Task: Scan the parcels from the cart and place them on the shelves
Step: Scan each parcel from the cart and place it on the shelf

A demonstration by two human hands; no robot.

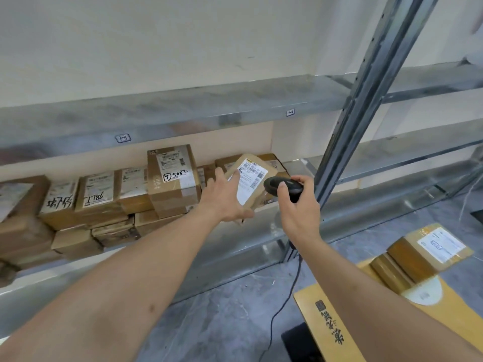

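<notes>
I see the left hand [226, 197] gripping a small cardboard parcel [251, 182] from below, label facing up, held in front of the lower metal shelf [261, 228]. My right hand [296, 205] clasps a black barcode scanner [283, 188] just beside the parcel's right edge. More parcels [428, 254] sit stacked at lower right.

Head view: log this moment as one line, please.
left hand: holds parcel, label up | right hand: grips scanner beside label | shelf: parcels stacked at left | step: scanning
</notes>
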